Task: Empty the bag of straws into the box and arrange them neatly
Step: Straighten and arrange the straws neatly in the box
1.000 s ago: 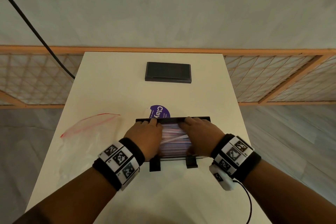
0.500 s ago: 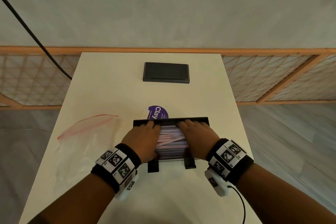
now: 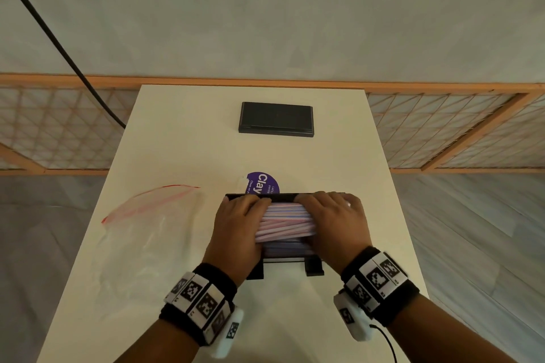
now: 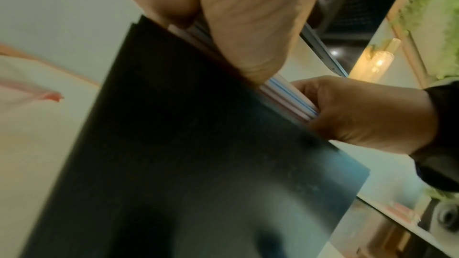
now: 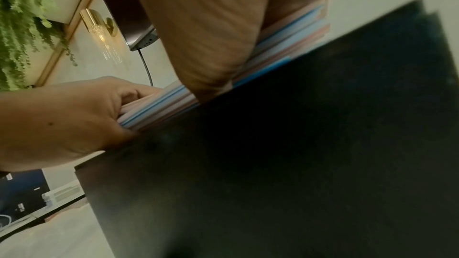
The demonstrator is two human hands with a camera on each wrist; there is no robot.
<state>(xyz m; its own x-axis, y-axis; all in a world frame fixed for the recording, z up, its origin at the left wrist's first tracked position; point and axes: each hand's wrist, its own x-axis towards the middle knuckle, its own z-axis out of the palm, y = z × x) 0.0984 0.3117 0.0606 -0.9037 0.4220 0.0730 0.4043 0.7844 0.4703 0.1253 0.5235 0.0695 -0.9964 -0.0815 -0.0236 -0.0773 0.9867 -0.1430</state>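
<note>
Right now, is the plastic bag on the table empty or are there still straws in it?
Empty, as far as shows: the plastic bag lies flat and clear, and the straws fill the box.

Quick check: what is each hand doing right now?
Left hand: open, pressing flat on the straws.
Right hand: open, pressing flat on the straws.

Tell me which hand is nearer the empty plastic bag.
Left. The left hand rests on the straws just right of the plastic bag; the right hand lies farther right, across the straws.
</note>
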